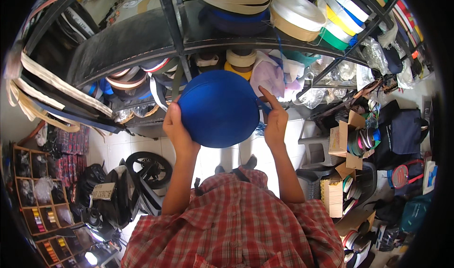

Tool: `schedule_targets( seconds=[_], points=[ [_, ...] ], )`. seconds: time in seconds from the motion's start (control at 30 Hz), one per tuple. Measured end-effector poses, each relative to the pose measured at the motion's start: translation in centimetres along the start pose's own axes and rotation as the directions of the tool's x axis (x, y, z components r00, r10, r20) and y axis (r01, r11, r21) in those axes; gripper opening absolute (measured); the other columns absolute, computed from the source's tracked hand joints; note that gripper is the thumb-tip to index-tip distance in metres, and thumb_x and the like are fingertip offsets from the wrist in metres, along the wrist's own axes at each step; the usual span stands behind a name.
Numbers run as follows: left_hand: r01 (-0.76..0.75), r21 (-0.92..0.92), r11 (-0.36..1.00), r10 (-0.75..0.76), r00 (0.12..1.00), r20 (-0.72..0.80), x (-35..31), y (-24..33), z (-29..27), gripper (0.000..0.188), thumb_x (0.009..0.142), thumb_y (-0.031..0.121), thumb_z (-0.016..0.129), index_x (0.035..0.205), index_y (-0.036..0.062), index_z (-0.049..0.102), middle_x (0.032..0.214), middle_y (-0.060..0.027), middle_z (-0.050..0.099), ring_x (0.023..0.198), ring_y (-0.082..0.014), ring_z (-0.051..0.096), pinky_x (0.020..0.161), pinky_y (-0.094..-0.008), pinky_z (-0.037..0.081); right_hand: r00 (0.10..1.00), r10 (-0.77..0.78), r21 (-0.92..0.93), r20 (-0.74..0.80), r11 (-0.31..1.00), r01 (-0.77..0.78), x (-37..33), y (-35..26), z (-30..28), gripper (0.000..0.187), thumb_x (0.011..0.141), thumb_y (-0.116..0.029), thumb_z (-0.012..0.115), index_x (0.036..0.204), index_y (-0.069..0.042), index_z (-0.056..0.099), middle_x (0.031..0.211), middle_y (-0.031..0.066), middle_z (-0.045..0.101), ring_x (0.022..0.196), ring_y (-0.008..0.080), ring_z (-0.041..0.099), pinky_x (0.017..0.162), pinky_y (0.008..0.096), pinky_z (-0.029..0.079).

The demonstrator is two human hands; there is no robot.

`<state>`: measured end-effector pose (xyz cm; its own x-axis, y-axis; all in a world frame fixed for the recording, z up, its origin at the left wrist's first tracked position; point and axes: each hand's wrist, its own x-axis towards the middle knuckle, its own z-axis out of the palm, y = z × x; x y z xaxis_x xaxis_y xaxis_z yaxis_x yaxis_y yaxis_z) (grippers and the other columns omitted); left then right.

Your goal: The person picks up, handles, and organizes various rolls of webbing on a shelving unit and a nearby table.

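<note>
A large flat roll of blue webbing (218, 111) is held up in front of my chest, its broad round face turned toward me. My left hand (180, 131) grips its left edge, thumb on the near face and the other fingers hidden behind. On the right side, my right hand (276, 121) has the index finger stretched toward the rim. A short blue strip, apparently the roll's loose end, passes between its thumb and fingers. Frayed light-blue threads (260, 129) hang beside that hand.
A black metal shelf (127, 45) spans the far side, holding a white webbing roll (298, 12) and several others. At the left stand a motorcycle (113, 187) and a wooden compartment rack (30, 183). Cardboard boxes (338, 140) of rolls and a grey plastic chair (316, 149) are on the right.
</note>
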<state>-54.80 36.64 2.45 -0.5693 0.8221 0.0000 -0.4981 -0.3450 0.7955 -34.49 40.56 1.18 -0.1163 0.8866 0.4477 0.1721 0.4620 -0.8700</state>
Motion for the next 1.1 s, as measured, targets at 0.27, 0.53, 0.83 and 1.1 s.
schedule_targets(
  seconds=[0.27, 0.53, 0.83, 1.1],
  points=[
    [-0.021, -0.108, 0.994, 0.014, 0.997, -0.071, -1.7, -1.6, 5.8, 0.040, 0.099, 0.041, 0.043, 0.110, 0.0034, 0.052, 0.101, -0.0054, 0.055, 0.094, -0.0131, 0.055, 0.084, -0.0290, 0.045, 0.972, 0.025, 0.140, -0.235, 0.990, 0.008, -1.7, -1.8, 3.7, 0.073, 0.099, -0.048, 0.028, 0.144, 0.008, 0.015, 0.144, 0.0235, 0.029, 0.132, 0.0289, 0.033, 0.109, 0.0358, 0.023],
    [-0.158, 0.155, 0.975, 0.087, 0.919, 0.385, -3.1, -2.4, 10.4, 0.062, 0.099, 0.049, 0.035, 0.140, 0.0039, 0.023, 0.133, -0.0122, 0.038, 0.122, -0.0228, 0.039, 0.104, -0.0374, 0.029, 0.908, 0.043, 0.415, -0.417, 0.898, 0.148, 3.4, -5.9, -1.3, 0.063, 0.101, -0.036, 0.034, 0.146, 0.002, 0.013, 0.147, 0.0188, 0.026, 0.133, 0.0264, 0.029, 0.111, 0.0379, 0.019],
    [-0.959, 0.145, 0.243, 0.675, 0.274, 0.685, 4.6, 9.9, 26.5, 0.114, 0.066, 0.023, 0.084, 0.147, -0.0024, 0.007, 0.143, -0.0285, 0.025, 0.131, -0.0417, 0.033, 0.107, -0.0452, 0.030, 0.816, -0.453, -0.031, -0.359, 0.879, 0.475, 20.6, -16.0, -11.3, 0.045, 0.103, -0.034, 0.030, 0.126, 0.001, 0.048, 0.112, 0.0112, 0.055, 0.100, 0.0196, 0.053, 0.084, 0.0315, 0.043],
    [-0.955, 0.220, 0.197, 0.714, 0.294, 0.635, 12.9, 14.1, 35.4, 0.092, 0.080, 0.044, 0.072, 0.142, -0.0059, 0.025, 0.135, -0.0240, 0.044, 0.128, -0.0297, 0.042, 0.106, -0.0358, 0.032, 0.967, -0.233, 0.448, -0.104, 0.857, 0.255, 33.6, -18.4, -17.0, 0.068, 0.090, -0.057, 0.050, 0.115, 0.006, 0.055, 0.072, 0.0023, 0.056, 0.061, 0.0091, 0.044, 0.053, 0.0239, 0.036]
  ],
)
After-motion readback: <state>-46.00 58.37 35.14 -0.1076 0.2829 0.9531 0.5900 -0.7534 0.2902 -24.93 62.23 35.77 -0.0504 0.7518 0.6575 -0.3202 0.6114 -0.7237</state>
